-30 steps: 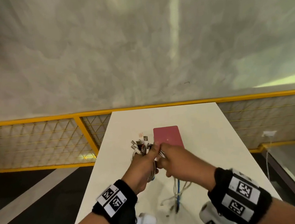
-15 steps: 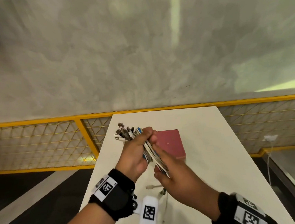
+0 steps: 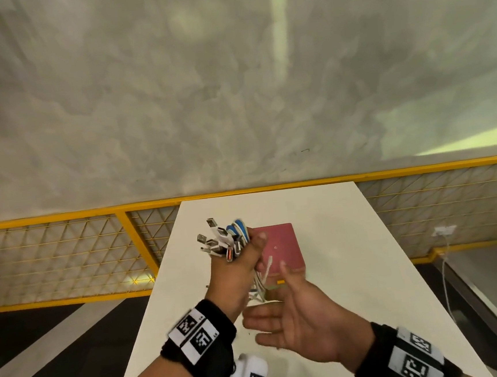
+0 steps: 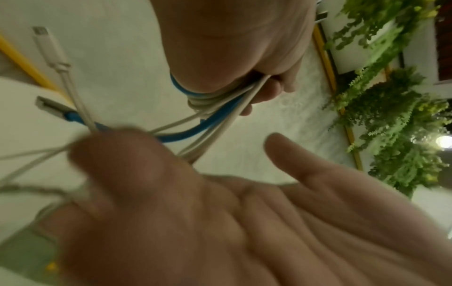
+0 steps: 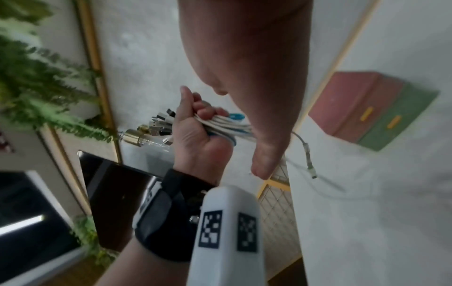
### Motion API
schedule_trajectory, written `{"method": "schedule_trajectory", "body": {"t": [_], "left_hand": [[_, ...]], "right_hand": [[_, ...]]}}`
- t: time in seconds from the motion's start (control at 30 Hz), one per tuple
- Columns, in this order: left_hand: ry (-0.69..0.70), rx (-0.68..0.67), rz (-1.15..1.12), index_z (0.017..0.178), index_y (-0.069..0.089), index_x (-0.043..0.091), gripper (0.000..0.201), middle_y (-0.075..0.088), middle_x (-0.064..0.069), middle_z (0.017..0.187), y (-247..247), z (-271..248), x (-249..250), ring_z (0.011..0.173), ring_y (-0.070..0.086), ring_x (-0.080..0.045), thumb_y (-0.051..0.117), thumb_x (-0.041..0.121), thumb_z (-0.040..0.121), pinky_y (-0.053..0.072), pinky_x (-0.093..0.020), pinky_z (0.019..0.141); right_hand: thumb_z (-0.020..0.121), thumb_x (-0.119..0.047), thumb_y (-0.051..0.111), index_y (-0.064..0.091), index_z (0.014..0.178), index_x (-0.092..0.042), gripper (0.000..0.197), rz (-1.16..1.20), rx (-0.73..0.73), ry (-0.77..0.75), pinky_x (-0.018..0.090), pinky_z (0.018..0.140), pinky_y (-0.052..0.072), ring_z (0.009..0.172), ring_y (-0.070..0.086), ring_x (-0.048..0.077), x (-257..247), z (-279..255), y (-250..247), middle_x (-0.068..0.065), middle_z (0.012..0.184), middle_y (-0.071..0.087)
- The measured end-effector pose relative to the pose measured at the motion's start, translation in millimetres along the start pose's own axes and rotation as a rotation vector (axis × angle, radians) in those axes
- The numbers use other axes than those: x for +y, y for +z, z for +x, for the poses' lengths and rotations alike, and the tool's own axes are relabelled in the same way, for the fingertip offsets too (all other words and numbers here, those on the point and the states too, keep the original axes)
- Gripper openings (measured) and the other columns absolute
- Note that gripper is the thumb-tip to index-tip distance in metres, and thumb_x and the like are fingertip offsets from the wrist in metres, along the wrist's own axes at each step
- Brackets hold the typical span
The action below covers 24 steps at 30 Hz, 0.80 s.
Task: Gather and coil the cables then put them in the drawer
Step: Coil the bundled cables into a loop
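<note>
My left hand (image 3: pixel 245 250) grips a bundle of white and blue cables (image 3: pixel 226 240) above the white table (image 3: pixel 352 254), several metal plugs fanning out at the top left. The loose tails (image 3: pixel 260 283) hang below the fist. My right hand (image 3: pixel 282 308) is open, palm up, just below and right of them, holding nothing. In the left wrist view the left hand (image 4: pixel 264 91) curls round the cables (image 4: pixel 215 108) and the tails run past the right hand's thumb (image 4: pixel 122 154). Behind stands a small pink and green drawer box (image 3: pixel 279 245), also in the right wrist view (image 5: pixel 354 104).
The table is narrow, with its left edge close to my left arm. A yellow mesh railing (image 3: pixel 66 252) runs behind and to both sides. A wall socket with a white lead (image 3: pixel 442 231) is at the right. Green plants (image 4: pixel 391 116) stand beyond the railing.
My right hand has let go of the cables and dropped lower, opening palm up. My left hand keeps the bundle, and the tails now hang loose.
</note>
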<state>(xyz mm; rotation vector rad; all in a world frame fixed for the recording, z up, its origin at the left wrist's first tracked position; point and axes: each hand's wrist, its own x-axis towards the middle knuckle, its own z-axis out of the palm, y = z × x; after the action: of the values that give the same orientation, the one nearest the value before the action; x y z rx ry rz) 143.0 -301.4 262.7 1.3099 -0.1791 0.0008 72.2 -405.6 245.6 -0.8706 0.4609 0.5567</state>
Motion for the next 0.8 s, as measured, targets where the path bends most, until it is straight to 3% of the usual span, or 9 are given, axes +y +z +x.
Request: {"method": "schedule_trajectory", "body": {"t": [0.03,0.1,0.17,0.27,0.37,0.47,0.63,0.73,0.8], "left_hand": [[-0.064,0.004,-0.021,0.080,0.060,0.006,0.017,0.051,-0.003,0.051,5.2,-7.0,-2.3,0.045,0.045,-0.015,0.071,0.018,0.087,0.045,-0.024,0.047],[-0.217,0.010,-0.157,0.071,0.057,0.005,0.026,0.045,-0.003,0.045,15.9,-18.9,-3.9,0.045,0.042,-0.017,0.072,0.021,0.085,0.047,-0.024,0.047],[-0.285,-0.011,-0.274,0.069,0.055,0.002,0.033,0.042,-0.003,0.042,19.7,-23.7,-2.3,0.045,0.041,-0.019,0.074,0.025,0.083,0.046,-0.026,0.048],[-0.336,-0.082,-0.375,0.069,0.062,0.004,0.030,0.041,-0.003,0.041,14.6,-26.6,5.8,0.040,0.042,-0.017,0.068,0.032,0.076,0.046,-0.026,0.047],[-0.390,-0.241,-0.466,0.064,0.065,0.004,0.037,0.043,-0.001,0.039,11.8,-35.6,10.9,0.032,0.041,-0.010,0.083,0.036,0.071,0.046,-0.025,0.042],[-0.431,-0.437,-0.530,0.068,0.066,0.003,0.040,0.047,0.001,0.039,5.3,-38.7,13.5,0.030,0.042,-0.006,0.092,0.033,0.062,0.047,-0.025,0.042],[-0.536,-0.784,-0.693,0.084,0.066,0.006,0.020,0.063,0.005,0.055,-7.3,-35.7,17.7,0.039,0.053,-0.001,0.065,0.024,0.093,0.050,-0.022,0.054],[-0.587,-0.937,-0.691,0.088,0.067,0.009,0.018,0.066,0.007,0.062,-9.8,-36.1,21.9,0.038,0.045,-0.003,0.060,0.024,0.095,0.050,-0.020,0.059],[-0.600,-0.981,-0.644,0.091,0.068,0.010,0.017,0.068,0.008,0.065,-13.4,-33.7,22.0,0.043,0.055,0.000,0.059,0.024,0.095,0.052,-0.020,0.063]], "right_hand": [[0.091,-0.070,0.037,0.053,0.130,-0.011,0.073,0.066,-0.013,-0.012,0.039,0.075,0.057,0.091,0.074,0.028,-1.0,3.2,2.6,0.017,0.103,0.072],[0.097,-0.050,0.045,0.064,0.103,-0.014,0.041,0.152,0.017,-0.093,0.044,0.082,0.057,0.084,0.070,0.025,-5.6,5.5,8.4,0.010,0.088,0.071],[0.096,-0.022,0.047,0.055,0.075,-0.014,0.024,0.153,0.071,-0.165,0.041,0.078,0.057,0.070,0.066,0.022,-11.2,5.0,11.0,0.007,0.070,0.062],[0.092,-0.010,0.045,0.059,0.058,-0.007,0.037,0.154,0.092,-0.205,0.036,0.067,0.055,0.056,0.063,0.024,-20.5,2.0,7.9,0.011,0.055,0.058],[0.096,-0.014,0.044,0.063,0.051,0.001,0.050,0.135,0.040,-0.221,0.026,0.043,0.050,0.036,0.056,0.025,-30.2,-5.1,7.1,0.016,0.042,0.054],[0.093,-0.017,0.050,0.064,0.060,0.004,0.042,0.126,-0.037,-0.196,0.023,0.034,0.047,0.035,0.059,0.028,-35.0,-13.6,7.4,0.018,0.046,0.058],[0.093,-0.046,0.050,0.069,0.080,0.000,0.052,0.120,-0.196,-0.148,0.031,0.051,0.057,0.058,0.070,0.030,-34.8,-26.9,8.4,0.018,0.066,0.069],[0.077,-0.064,0.055,0.066,0.105,-0.003,0.068,-0.019,-0.224,-0.195,0.032,0.061,0.060,0.074,0.073,0.029,-27.8,-32.2,10.1,0.018,0.083,0.071],[0.063,-0.064,0.072,0.061,0.121,-0.009,0.082,-0.094,-0.187,-0.313,0.030,0.057,0.059,0.087,0.071,0.033,-19.7,-28.1,7.7,0.016,0.090,0.071]]}}
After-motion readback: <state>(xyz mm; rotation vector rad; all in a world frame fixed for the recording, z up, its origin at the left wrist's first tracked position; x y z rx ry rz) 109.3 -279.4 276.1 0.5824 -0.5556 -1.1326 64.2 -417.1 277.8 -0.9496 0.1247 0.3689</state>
